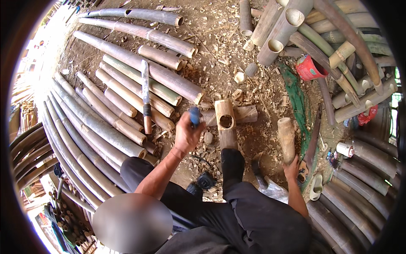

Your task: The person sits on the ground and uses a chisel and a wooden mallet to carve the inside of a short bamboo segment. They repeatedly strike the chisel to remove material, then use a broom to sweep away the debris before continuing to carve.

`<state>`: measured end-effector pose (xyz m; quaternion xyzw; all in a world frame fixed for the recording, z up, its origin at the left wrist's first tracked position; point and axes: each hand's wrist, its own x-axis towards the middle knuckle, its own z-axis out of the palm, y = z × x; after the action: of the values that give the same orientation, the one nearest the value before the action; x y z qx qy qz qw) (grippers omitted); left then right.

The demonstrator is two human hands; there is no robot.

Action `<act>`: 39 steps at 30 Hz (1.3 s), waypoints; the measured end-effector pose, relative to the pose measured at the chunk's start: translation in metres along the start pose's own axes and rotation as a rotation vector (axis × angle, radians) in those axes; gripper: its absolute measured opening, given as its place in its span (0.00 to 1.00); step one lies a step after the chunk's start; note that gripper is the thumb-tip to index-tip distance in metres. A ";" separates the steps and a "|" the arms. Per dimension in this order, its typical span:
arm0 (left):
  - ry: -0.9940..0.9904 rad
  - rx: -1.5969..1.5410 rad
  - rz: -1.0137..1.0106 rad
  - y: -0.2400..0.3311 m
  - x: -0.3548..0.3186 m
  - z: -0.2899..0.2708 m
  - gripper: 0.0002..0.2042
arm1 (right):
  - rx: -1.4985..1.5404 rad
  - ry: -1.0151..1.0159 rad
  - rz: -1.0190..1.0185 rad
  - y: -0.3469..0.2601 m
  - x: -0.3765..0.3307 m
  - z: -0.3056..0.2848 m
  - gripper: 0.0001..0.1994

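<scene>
My left hand [187, 134] is closed around a blue-handled tool [194, 115]; its working end cannot be made out. Just right of it, a short bamboo piece [224, 109] with a round hole cut through its wall lies across another bamboo log [245, 114]. My foot in a black sock [232, 163] presses on the near end of the holed piece. Off to the right, my right hand [291, 169] grips the narrow lower end of a thick wooden mallet [286, 135], held upright, apart from the bamboo.
A long knife [146, 91] rests on bamboo poles [122, 86] at left. Wood chips cover the ground. At right are a green net [295, 91], a red bucket [311, 67], a handsaw [311, 144], a shoe [316, 187] and piled bamboo. A tape measure [206, 180] lies near my legs.
</scene>
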<state>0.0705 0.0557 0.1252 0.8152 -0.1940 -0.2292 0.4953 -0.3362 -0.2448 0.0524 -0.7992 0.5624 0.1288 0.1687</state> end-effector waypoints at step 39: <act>0.612 -0.836 0.031 0.041 0.005 0.099 0.23 | 0.057 0.226 -1.721 -0.433 -0.054 -0.251 0.52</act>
<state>0.0147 -0.0357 0.1207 0.5745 0.0557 -0.0308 0.8160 0.0580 -0.1678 0.3562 -0.9502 -0.2213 -0.1380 0.1707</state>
